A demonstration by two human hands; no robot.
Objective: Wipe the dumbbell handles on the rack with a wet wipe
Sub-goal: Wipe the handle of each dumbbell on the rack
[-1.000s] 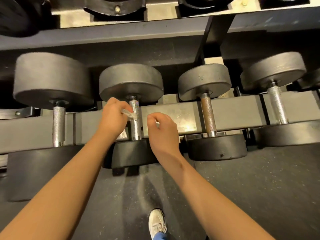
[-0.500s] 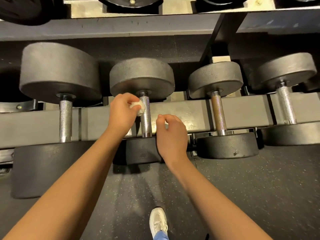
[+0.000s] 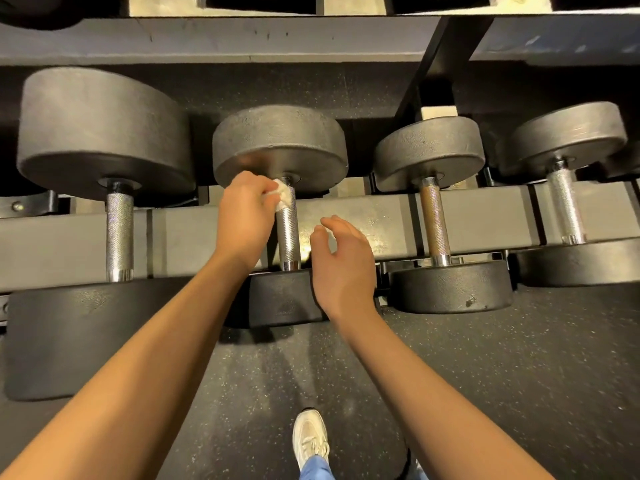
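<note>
From my station I log: rack [image 3: 381,223], grey rail bearing four dumbbells side by side. Second dumbbell from left [image 3: 280,143], lying across the rail. Right hand [image 3: 341,268], fingers loosely curled, grasping nothing, over the rail just right of that dumbbell's knurled handle [image 3: 288,237]. Left hand [image 3: 244,216], pinching the wet wipe [image 3: 283,196]. The wipe is bunched and white, pressed to the handle's far end, just below the head.
</note>
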